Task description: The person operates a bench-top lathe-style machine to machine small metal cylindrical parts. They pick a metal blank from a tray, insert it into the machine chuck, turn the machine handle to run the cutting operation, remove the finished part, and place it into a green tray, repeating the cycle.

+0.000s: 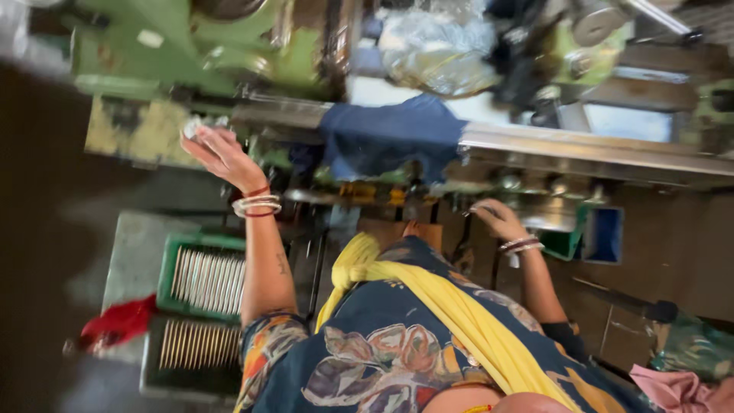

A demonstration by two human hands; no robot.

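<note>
Your left hand (222,157) is raised at the green machine's (176,46) left edge, fingers closed on a crumpled pale wad (200,126) (blurred). Your right hand (501,219) curls under the metal rail (596,149); I cannot tell its grip.

— At twelve o'clock?
— Green machine body (191,46), crumpled clear plastic (440,50), dark blue cloth (390,134) draped over a metal rail (596,149).
— Toward eight?
— Green tray of metal rods (202,279), red rag (118,321) beside it; pink cloth (673,386) at four.
</note>
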